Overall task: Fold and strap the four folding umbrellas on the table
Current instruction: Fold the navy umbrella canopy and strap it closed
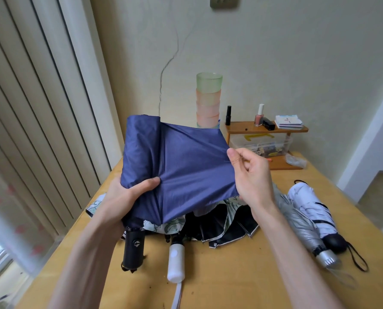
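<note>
The left hand (128, 197) wraps round the half-rolled navy umbrella (186, 161), held just above the white-handled umbrella (175, 262), while the right hand (250, 172) pinches its loose flap taut. The flap should, I judge, be wound snugly round the body, creases flat, before strapping.

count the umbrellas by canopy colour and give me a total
blue umbrella: 1
black and patterned umbrella: 1
silver umbrella: 1
white umbrella: 1
total: 4
</note>
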### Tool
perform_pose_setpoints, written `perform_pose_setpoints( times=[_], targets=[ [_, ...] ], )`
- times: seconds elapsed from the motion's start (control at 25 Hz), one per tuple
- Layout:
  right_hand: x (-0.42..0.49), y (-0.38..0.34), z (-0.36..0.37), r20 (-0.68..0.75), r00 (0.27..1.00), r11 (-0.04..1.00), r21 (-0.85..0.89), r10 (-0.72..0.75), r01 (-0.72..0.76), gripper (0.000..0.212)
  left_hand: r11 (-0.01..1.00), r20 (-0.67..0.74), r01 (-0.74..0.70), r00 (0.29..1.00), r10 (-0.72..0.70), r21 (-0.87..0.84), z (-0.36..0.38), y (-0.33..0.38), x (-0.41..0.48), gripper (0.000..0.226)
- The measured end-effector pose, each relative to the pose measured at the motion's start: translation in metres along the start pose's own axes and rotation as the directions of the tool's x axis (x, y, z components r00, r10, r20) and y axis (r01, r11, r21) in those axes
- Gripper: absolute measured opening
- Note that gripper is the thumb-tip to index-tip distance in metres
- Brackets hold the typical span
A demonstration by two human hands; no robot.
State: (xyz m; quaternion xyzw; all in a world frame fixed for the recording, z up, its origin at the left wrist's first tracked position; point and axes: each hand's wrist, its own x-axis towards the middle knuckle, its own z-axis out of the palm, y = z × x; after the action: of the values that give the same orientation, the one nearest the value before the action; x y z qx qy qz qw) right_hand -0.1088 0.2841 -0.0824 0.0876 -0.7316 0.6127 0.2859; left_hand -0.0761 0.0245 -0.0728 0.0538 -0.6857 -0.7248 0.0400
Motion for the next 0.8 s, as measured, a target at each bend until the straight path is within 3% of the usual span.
perform_pose_setpoints(
  times=[0.2,0.28,0.64,0.8],
  targets=[
    [0.002,0.000,-0.005,0.083,0.996,0.997,0.070,0.024,-0.030,0.061,1.000,-0.018,-0.022,1.000,0.022,0.009,0.009,-0.004,-0.001,0.034],
    [0.002,0.000,-0.004,0.136,0.990,0.996,0.074,0.034,-0.044,0.069,0.997,-0.033,-0.057,0.998,0.059,0.042,0.013,-0.007,0.000,0.026],
    [-0.002,-0.005,0.001,0.080,0.996,0.999,-0.007,-0.037,0.038,0.044,0.953,-0.132,-0.186,0.966,0.221,0.238,0.023,-0.011,0.005,0.025],
    [-0.002,-0.008,0.002,0.074,0.997,1.000,-0.022,-0.013,0.015,0.053,0.941,-0.087,-0.247,0.958,0.273,0.230,0.020,-0.011,0.004,0.026]
  ],
)
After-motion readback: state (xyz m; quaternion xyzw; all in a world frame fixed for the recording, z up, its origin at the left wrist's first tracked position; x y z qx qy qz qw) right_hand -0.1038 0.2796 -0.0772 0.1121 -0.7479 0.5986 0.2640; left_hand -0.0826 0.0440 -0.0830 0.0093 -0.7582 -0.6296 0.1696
